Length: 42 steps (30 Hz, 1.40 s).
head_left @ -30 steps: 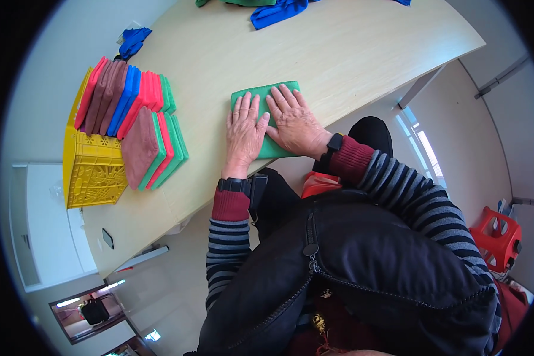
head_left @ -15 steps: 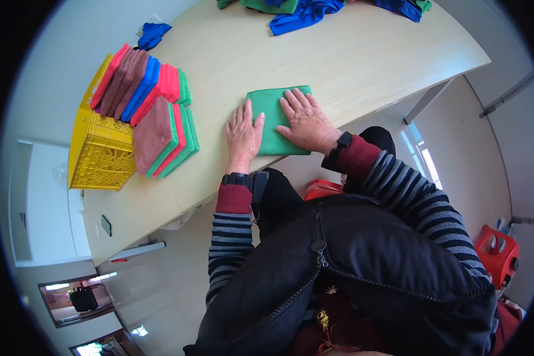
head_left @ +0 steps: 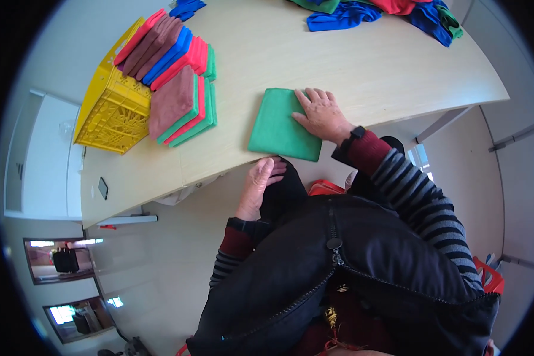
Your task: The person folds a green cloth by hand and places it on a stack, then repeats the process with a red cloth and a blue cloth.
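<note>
A folded green cloth lies flat on the pale wooden table near its front edge. My right hand rests palm down on the cloth's right part, fingers spread. My left hand is off the table, below its front edge, fingers loosely curled with nothing in them that I can see.
A yellow plastic crate stands at the left with folded cloths in red, brown and blue on it. A stack of folded cloths in brown, red and green leans beside it. Loose blue, red and green cloths lie at the far edge. A small dark object lies near the table's left end.
My left hand has come off the green cloth and dropped below the table edge. My right hand stays on the cloth. The view has shifted.
</note>
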Motion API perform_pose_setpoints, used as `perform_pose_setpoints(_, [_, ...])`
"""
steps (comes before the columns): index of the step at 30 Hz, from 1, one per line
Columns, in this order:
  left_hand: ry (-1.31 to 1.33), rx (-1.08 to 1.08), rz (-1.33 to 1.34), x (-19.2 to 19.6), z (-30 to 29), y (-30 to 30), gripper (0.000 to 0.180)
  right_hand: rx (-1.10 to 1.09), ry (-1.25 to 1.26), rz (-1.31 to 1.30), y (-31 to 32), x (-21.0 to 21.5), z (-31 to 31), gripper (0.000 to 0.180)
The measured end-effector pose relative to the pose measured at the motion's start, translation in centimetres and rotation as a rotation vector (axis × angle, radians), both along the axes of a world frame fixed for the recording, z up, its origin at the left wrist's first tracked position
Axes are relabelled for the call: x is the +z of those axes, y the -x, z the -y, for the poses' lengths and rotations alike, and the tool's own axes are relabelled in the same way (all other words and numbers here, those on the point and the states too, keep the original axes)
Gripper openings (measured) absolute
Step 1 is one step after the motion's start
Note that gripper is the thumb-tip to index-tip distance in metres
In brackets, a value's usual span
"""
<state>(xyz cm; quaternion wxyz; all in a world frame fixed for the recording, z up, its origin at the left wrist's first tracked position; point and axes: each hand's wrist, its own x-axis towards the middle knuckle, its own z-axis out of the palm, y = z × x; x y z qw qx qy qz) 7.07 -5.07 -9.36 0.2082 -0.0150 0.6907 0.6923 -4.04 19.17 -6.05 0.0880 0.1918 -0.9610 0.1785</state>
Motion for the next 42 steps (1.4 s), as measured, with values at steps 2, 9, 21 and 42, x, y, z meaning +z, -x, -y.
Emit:
perform_pose_setpoints(2, [-0.281,0.039,0.082,-0.6,0.4,-0.4,0.043,0.038,0.010,0.004,-1.7,0.3,1.2,0.064])
perform_pose_setpoints(9, [-0.638,0.525,-0.028,0.1,0.2,-2.7,0.056,0.197,0.092,-0.004,-4.6,0.0,2.9,0.060])
perform_pose_setpoints(21, [-0.609,0.696,-0.360,18.3,12.3,5.1,0.056,0.028,0.093,-0.219,-2.7,-2.0,-2.6,0.045])
perform_pose_setpoints(42, [-1.033,0.692,-0.114,11.5,23.1,18.5,0.044,0.003,0.133,-0.200,-2.9,-2.5,-1.9,0.045])
